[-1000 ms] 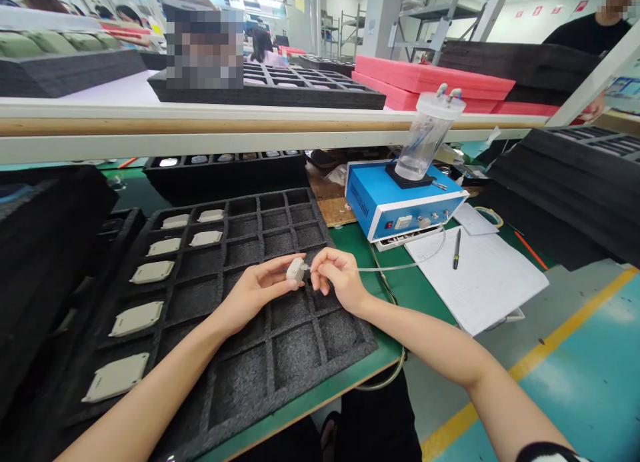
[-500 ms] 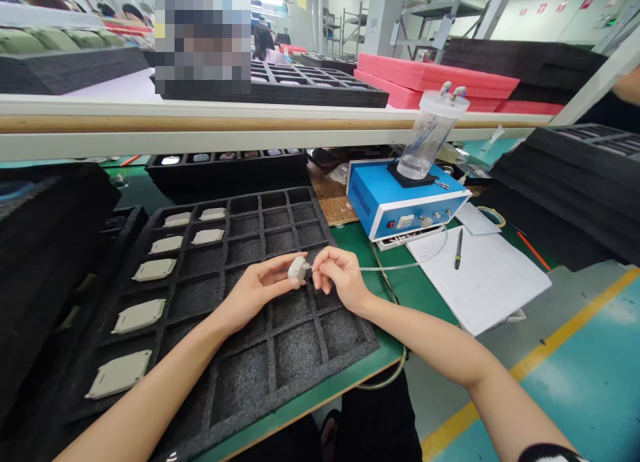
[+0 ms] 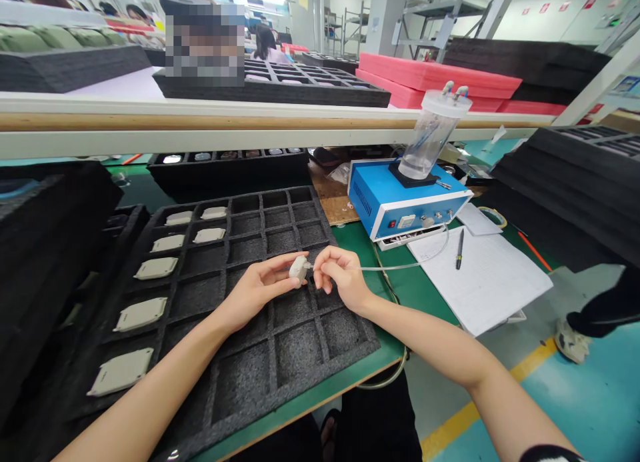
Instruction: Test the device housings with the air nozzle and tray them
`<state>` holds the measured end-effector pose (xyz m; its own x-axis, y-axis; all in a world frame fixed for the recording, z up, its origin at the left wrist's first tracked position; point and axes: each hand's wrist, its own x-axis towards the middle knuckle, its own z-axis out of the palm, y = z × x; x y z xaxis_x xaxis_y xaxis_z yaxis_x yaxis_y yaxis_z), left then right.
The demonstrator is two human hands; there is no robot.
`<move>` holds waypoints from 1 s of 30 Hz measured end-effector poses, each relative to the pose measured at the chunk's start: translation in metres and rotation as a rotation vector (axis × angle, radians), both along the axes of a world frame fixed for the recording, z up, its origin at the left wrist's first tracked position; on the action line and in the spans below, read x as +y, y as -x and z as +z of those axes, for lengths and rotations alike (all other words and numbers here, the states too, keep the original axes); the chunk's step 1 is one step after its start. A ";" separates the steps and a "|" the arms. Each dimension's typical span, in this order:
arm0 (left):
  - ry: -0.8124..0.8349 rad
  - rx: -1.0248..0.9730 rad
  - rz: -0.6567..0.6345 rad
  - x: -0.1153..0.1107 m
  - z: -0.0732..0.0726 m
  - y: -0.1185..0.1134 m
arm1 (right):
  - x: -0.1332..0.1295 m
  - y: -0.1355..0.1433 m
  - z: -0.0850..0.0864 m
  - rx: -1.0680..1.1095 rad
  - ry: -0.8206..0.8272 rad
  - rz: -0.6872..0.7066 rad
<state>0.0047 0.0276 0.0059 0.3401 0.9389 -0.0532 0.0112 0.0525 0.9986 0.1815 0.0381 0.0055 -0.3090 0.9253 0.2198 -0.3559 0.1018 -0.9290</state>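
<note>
Over a black foam tray (image 3: 295, 359), my left hand (image 3: 260, 285) grips a small pale beige part (image 3: 299, 269) between thumb and fingers. My right hand (image 3: 343, 275) pinches the end of a clear thin tube (image 3: 395, 268), its tip against the right side of that part. The tube curves back to the front of a blue box-shaped machine (image 3: 405, 199). Several flat beige pieces (image 3: 156, 268) lie in the left compartments of the tray.
A clear cylinder (image 3: 430, 139) stands on the machine. Right of it lie white paper sheets (image 3: 483, 282) with a pen (image 3: 459, 249). Black foam trays (image 3: 565, 189) are stacked at right, others at left. A white rail (image 3: 200, 139) crosses behind.
A person's dark-clothed leg and white shoe now show on the floor at right, and the arm at the upper right edge is gone. My hands have hardly moved.
</note>
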 end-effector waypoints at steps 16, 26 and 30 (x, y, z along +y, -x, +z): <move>0.010 -0.009 0.006 -0.001 0.002 -0.001 | 0.000 0.000 0.000 -0.008 -0.012 -0.002; 0.007 0.000 0.008 -0.002 0.003 0.000 | 0.000 0.000 0.000 -0.027 -0.011 -0.009; 0.002 0.001 0.016 -0.002 0.003 -0.001 | -0.001 0.000 0.001 -0.032 -0.005 -0.010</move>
<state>0.0060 0.0255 0.0094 0.3246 0.9443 -0.0552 0.0119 0.0543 0.9985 0.1818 0.0375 0.0060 -0.3067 0.9272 0.2149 -0.3250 0.1101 -0.9393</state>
